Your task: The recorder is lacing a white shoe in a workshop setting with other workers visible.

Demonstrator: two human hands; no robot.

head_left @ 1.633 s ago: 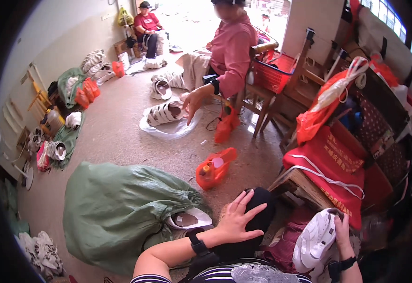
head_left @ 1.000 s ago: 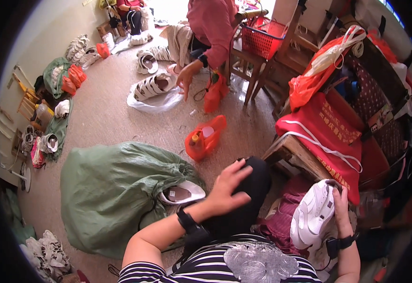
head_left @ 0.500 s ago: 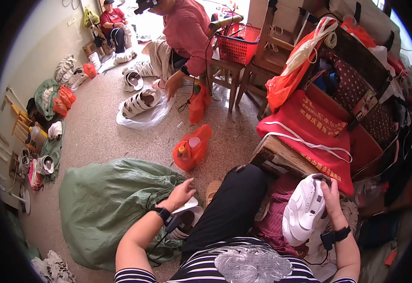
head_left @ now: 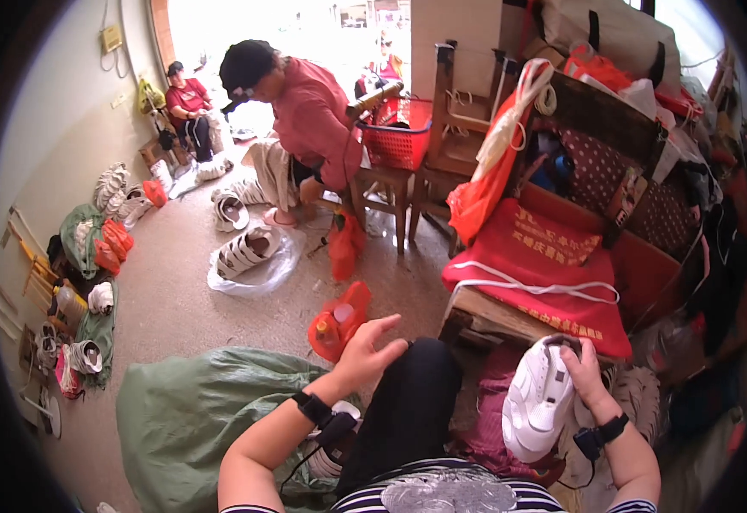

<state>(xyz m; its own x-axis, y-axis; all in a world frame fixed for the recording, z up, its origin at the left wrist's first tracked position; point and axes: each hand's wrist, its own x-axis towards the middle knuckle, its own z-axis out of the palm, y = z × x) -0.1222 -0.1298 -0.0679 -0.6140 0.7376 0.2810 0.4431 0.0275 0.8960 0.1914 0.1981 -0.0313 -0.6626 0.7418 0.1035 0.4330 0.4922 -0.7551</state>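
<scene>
My right hand [head_left: 585, 374] grips a white shoe upper [head_left: 538, 403] at its heel end, with the toe pointing down over a maroon striped cloth [head_left: 495, 415]. My left hand [head_left: 373, 349] is empty, its fingers spread above my left knee. Below the left wrist, light-coloured shoe pieces [head_left: 326, 462] lie between my leg and a large green woven sack [head_left: 194, 419]. A strapped device sits on each of my wrists.
A wooden bench [head_left: 467, 321] bearing a red cloth bag [head_left: 534, 274] stands ahead right. Orange plastic bags [head_left: 339, 321] lie on the floor. A co-worker in pink [head_left: 314, 111] bends near stacked shoes; another person [head_left: 190, 107] sits farther back. A red basket [head_left: 395, 141] rests on a stool.
My left hand has moved right and forward, away from the sack and shoe pieces to above my knee. The right hand still holds the shoe upper. The head view has tilted up.
</scene>
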